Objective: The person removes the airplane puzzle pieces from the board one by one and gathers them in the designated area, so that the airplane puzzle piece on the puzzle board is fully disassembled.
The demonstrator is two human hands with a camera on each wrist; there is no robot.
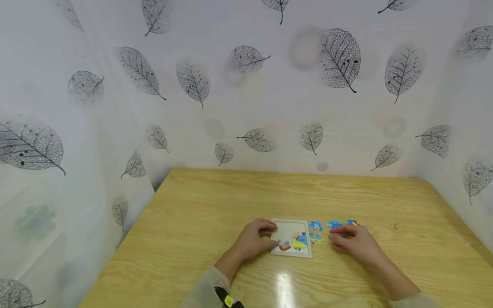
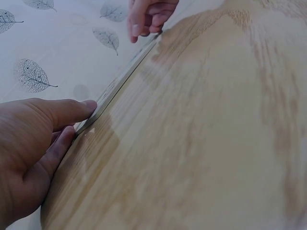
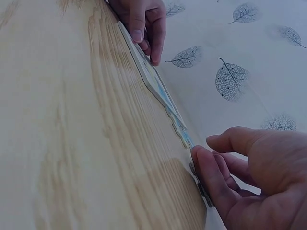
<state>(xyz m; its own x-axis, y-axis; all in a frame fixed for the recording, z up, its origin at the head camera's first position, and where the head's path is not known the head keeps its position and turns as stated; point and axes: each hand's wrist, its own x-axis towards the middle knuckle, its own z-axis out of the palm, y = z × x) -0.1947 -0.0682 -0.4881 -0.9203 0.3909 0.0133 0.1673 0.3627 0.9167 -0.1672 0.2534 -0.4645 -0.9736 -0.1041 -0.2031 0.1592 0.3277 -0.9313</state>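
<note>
A jigsaw puzzle tray with a pale raised border lies on the table, holding several fitted pieces in yellow, red and blue along its lower part. My left hand grips the tray's left side, fingers and thumb over the border; in the left wrist view the thumb lies on the border. Just right of the tray lie loose blue puzzle pieces and a blue-and-yellow piece. Low over the pieces is my right hand, fingers bent. In the right wrist view its thumb stands apart from the forefinger, nothing visible between them.
Another blue piece and a blue, red and yellow piece lie just beyond the right hand, the latter partly hidden. The wooden table ends at a white leaf-patterned curtain at the back and sides.
</note>
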